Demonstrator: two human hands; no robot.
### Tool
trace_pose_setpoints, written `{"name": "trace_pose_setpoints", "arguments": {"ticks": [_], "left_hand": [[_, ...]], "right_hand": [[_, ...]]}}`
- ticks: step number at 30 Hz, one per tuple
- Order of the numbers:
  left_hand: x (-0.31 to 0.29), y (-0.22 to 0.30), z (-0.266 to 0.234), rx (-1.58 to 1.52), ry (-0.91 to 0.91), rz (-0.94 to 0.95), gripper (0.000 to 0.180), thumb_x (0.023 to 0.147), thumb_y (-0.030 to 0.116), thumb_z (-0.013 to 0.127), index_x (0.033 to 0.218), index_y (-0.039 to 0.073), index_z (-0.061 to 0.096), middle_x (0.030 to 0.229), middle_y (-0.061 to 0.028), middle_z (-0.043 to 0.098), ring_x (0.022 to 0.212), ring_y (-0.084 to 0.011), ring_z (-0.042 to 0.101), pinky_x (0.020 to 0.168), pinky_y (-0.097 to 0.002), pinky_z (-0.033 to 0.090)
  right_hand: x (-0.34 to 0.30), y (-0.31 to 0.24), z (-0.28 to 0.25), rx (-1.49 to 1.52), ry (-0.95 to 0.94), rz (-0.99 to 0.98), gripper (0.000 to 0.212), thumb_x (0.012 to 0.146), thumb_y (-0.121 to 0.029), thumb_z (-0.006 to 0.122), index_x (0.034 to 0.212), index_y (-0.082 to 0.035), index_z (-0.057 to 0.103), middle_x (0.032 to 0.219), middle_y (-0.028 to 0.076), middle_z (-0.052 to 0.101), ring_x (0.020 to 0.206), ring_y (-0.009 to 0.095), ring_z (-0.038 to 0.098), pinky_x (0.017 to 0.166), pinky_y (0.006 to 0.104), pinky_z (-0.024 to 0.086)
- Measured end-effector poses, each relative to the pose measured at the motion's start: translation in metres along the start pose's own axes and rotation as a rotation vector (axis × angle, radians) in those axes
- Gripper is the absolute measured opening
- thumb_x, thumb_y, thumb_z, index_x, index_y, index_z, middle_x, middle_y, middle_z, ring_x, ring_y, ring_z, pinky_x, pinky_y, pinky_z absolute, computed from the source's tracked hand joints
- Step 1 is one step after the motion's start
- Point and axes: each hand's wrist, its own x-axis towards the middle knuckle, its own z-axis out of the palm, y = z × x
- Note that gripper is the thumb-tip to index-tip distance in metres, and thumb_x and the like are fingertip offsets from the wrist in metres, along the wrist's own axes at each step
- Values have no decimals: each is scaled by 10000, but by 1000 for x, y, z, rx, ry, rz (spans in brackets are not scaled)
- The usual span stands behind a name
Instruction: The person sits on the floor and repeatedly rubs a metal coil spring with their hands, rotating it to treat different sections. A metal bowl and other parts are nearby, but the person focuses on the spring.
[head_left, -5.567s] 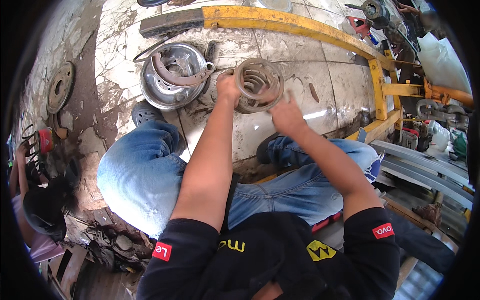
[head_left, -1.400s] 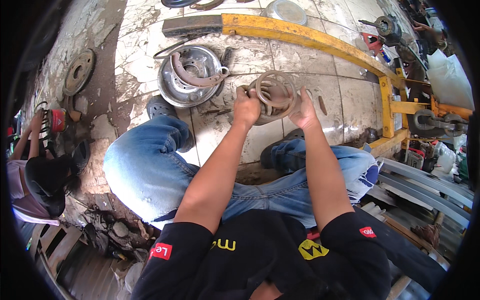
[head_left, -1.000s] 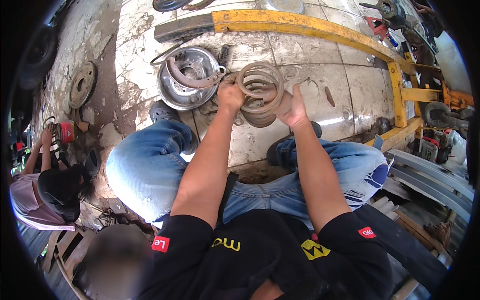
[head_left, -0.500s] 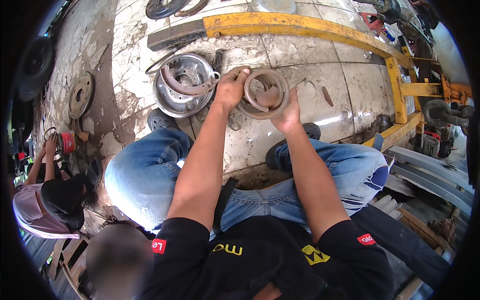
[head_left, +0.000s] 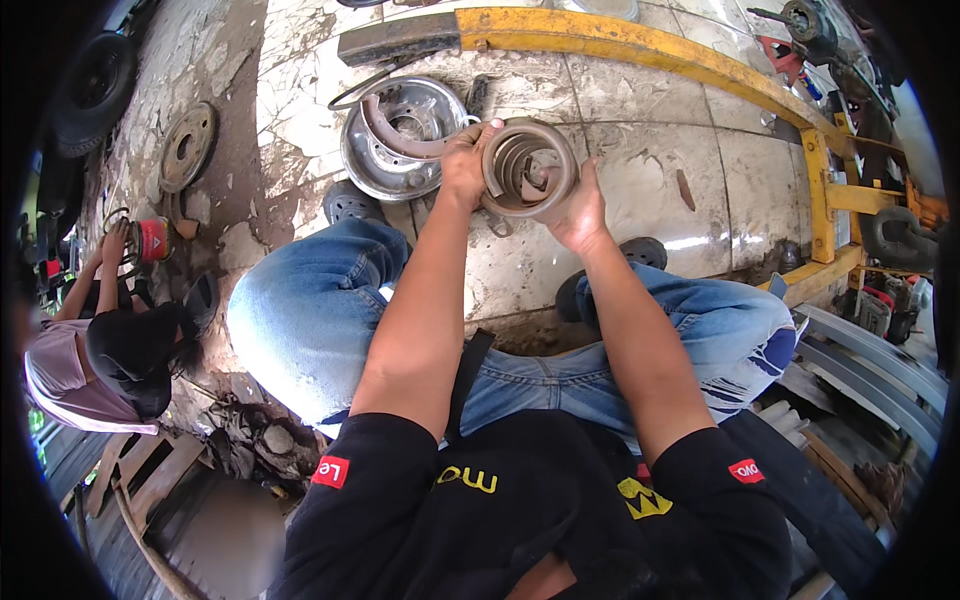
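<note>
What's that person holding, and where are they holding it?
A coil spring: the left grip holds its left side, and the right grip cups its lower right side.

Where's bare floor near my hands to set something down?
Most room: pale tiles between your right hand and the yellow metal frame, with a thin brown sliver on them. A smaller patch: between the brown metal coil spring and your blue jeans. Crowded: by your left hand, a shiny round metal plate bearing a curved brown band.

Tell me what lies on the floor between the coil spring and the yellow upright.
In the head view, a thin brown sliver lies on the stained tiles, between the coil spring and yellow upright.
</note>
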Motion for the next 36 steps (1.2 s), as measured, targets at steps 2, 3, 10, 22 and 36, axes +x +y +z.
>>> {"name": "trace_pose_setpoints", "arguments": {"ticks": [2,3,10,22,36], "left_hand": [[3,-1,1,38,29,40,324,962,300,635,985,-15,706,798,-35,680,662,-96,565,605,-246,481],[4,-3,3,26,44,64,325,961,299,635,980,-18,706,799,-36,681,662,-99,567,605,-247,481],[3,-1,12,-125,176,69,344,975,297,614,984,-36,701,831,-54,690,698,-103,579,628,-252,489],[9,-7,16,-113,231,109,329,969,279,625,1017,-38,697,839,-64,692,701,-116,587,652,-260,503],[6,-13,14,-210,328,126,330,979,285,608,1002,-34,688,879,-56,688,742,-123,597,678,-269,498]], "right_hand": [[-4,2,0,-47,17,-12,736,1001,-614,154,1348,-44,466,1279,168,562,1214,310,545,1015,472,463],[-6,4,1,-56,14,-28,734,1004,-608,148,1348,-43,465,1282,168,560,1215,310,544,1022,472,458],[0,-5,2,69,-28,-33,874,962,-658,30,1450,0,332,1412,219,458,1337,363,415,1125,496,335],[9,9,8,18,-30,-71,864,963,-672,64,1352,-14,469,1396,196,481,1320,292,449,1126,448,331],[11,-1,24,80,-59,-123,788,977,-645,105,1386,-50,421,1374,199,475,1312,377,430,1104,560,319]]}}
